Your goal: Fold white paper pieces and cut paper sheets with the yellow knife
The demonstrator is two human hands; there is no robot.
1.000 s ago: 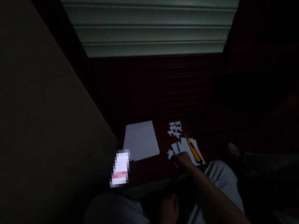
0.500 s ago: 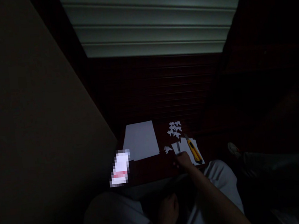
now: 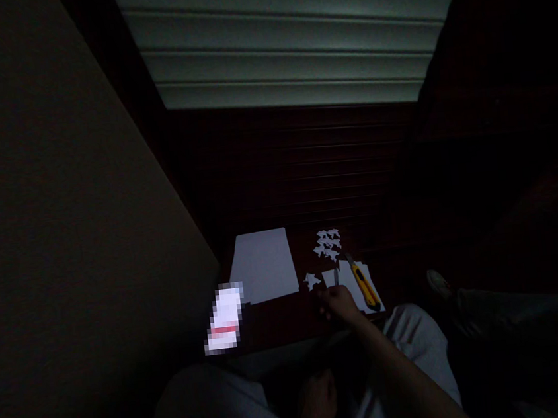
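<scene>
My right hand [image 3: 339, 304] hovers low over the front edge of a small dark table, fingers bent and apart, with nothing visible in them. Just beyond its fingertips lies a white paper cutout [image 3: 312, 280] with pointed edges. A pen [image 3: 336, 276] rests on white paper pieces [image 3: 351, 286] directly past the hand, and a yellow utility knife [image 3: 365, 286] lies on them with its blade out. Down in my lap, my left hand [image 3: 318, 394] hangs in shadow; its fingers are too dark to make out.
Several similar cutouts [image 3: 327, 244] form a pile at the back of the table. A large white sheet [image 3: 265, 265] covers the left side, with a bright pixelated phone-like object [image 3: 224, 318] at its front corner. A wall [image 3: 111, 220] rises on the left; another person's shoe [image 3: 438, 283] is at right.
My right hand has shifted slightly left, its fingers now nearer the single cutout. That cutout shows a different outline, as if turned or flattened. My left hand stays in my lap.
</scene>
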